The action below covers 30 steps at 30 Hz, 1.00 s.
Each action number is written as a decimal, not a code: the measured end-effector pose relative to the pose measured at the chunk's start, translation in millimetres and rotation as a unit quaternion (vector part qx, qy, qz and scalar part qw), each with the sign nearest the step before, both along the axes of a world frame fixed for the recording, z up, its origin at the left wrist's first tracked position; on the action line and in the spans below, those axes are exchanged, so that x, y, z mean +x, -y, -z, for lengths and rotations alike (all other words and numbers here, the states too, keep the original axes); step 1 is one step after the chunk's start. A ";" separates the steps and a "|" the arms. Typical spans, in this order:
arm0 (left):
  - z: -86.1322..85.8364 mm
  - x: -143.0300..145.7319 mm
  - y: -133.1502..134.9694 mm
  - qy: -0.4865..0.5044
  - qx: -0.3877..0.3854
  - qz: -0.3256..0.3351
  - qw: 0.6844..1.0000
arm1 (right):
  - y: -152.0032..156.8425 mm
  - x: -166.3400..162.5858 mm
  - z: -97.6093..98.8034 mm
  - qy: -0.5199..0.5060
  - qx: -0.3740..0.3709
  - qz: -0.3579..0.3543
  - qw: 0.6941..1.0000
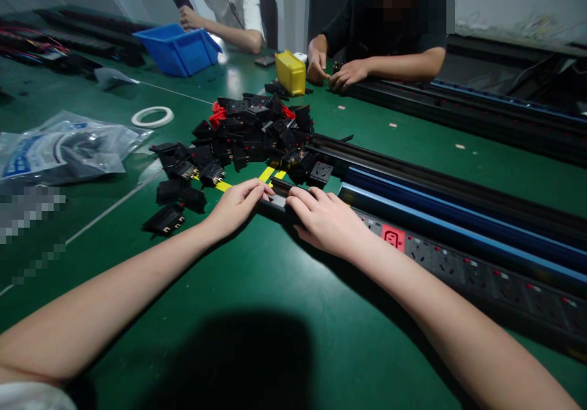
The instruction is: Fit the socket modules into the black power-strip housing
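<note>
A long black power strip rail (458, 269) with a red socket (393, 237) and several black sockets lies on the green table, running to the right. My left hand (236, 205) and my right hand (325, 220) both press on the rail's open left end (276, 201), fingers curled down onto it. Just beyond the hands sits a heap of black socket modules (257, 134) with a few red ones. Loose modules (165, 219) lie left of my left hand.
More black and blue rails (458, 214) lie along the right side. Plastic bags (64, 147), a tape ring (152, 117), a blue bin (177, 49) and a yellow box (291, 72) sit farther off. Two other people work across the table.
</note>
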<state>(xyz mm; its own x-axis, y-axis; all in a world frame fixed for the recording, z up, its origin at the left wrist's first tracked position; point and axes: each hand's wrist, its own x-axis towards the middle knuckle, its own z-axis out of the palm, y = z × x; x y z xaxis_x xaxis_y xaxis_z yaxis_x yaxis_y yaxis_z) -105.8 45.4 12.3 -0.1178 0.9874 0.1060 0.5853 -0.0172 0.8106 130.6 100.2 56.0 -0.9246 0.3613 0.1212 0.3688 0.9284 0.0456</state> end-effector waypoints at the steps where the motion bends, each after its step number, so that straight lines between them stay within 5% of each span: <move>1: -0.4 0.2 -0.2 -0.013 -0.005 0.009 1.000 | 0.3 0.4 0.4 0.000 0.003 -0.001 1.000; 5: -1.4 2.3 1.8 -0.099 -0.003 0.037 0.994 | 0.7 2.1 1.7 0.002 0.009 -0.005 1.000; 12: 1.3 10.6 12.9 -0.321 0.036 -0.047 0.945 | 1.6 2.3 0.7 0.003 0.016 -0.004 1.000; 30: 8.5 11.9 12.9 -0.346 0.020 -0.069 0.935 | 1.4 2.1 1.7 0.000 0.017 -0.006 1.000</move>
<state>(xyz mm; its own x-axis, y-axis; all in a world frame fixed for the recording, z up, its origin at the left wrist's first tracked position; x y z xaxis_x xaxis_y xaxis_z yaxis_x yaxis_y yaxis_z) -93.9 32.5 3.8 -0.1336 0.9614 0.2404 0.9688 0.0756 0.2362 132.7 98.8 54.3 -0.9289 0.3456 0.1331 0.3574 0.9307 0.0778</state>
